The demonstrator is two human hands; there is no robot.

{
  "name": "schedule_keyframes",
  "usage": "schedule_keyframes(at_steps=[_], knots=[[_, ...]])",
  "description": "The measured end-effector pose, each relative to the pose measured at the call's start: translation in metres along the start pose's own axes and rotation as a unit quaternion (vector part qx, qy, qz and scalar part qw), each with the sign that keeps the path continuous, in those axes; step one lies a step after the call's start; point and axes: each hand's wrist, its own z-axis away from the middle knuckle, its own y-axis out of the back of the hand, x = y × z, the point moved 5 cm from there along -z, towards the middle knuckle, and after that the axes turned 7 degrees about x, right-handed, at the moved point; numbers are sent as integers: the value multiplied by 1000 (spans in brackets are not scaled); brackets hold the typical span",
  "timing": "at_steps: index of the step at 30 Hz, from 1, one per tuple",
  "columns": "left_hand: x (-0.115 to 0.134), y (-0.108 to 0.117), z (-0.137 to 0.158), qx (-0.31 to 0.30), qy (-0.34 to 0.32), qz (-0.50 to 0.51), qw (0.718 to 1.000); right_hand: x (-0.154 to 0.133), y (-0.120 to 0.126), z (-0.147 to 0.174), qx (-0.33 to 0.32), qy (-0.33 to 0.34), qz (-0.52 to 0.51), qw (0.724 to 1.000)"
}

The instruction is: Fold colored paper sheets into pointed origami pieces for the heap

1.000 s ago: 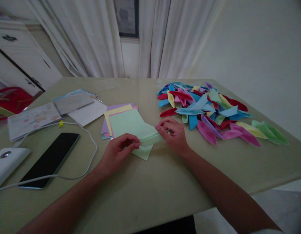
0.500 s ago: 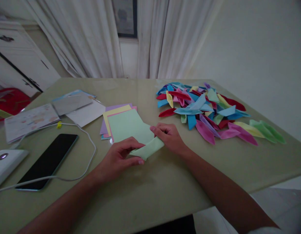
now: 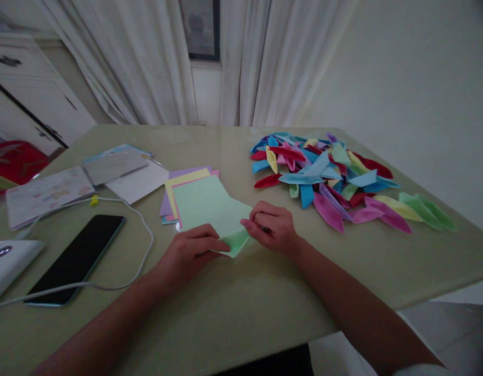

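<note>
Between my two hands is a light green sheet of folding paper (image 3: pixel 238 241), partly folded along its near edge. My left hand (image 3: pixel 192 246) is closed on its left part, fingers lying over the fold. Thumb and fingers of my right hand (image 3: pixel 273 227) pinch its right edge. Just beyond it lies a stack of coloured paper (image 3: pixel 196 201), with a light green sheet on top and yellow, pink and purple edges showing below. Where the held sheet ends and the top of the stack begins is hard to make out.
Right of my hands spreads a pile of folded paper pieces (image 3: pixel 319 172) in many colours. On the left lie a black phone (image 3: pixel 79 258), a white cable (image 3: pixel 149 230), a white device (image 3: pixel 12 263), a patterned booklet (image 3: pixel 49 193) and a clear packet (image 3: pixel 116 166).
My left fingers have moved from the fold's end to lie over it. The folded strip has opened flatter, and my right hand has shifted slightly right along the edge.
</note>
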Motion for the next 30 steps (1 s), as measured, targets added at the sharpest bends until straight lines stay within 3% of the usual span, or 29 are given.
schedule_keyframes(at_steps=[9,11,14,16,19,21,25,30], knots=[[-11,1,-7,13,80,41,996,6,1,-7,-5,-25,-64,998],[-14,-1,-5,38,101,78,991,6,2,-8,-1,-30,-56,998],[-19,0,-2,92,143,122,978,17,17,-13,83,-55,-11,995],[-20,1,-2,90,133,53,986,31,37,-16,177,-95,40,979],[-18,-3,-2,20,62,-113,991,49,75,-18,311,-124,153,930],[-20,-8,0,-42,37,-179,982,62,100,-23,336,-135,235,902],[-29,-14,3,-94,46,-225,969,92,141,-43,297,-157,370,866],[-29,-16,2,-85,52,-227,969,125,174,-74,192,-211,442,851]])
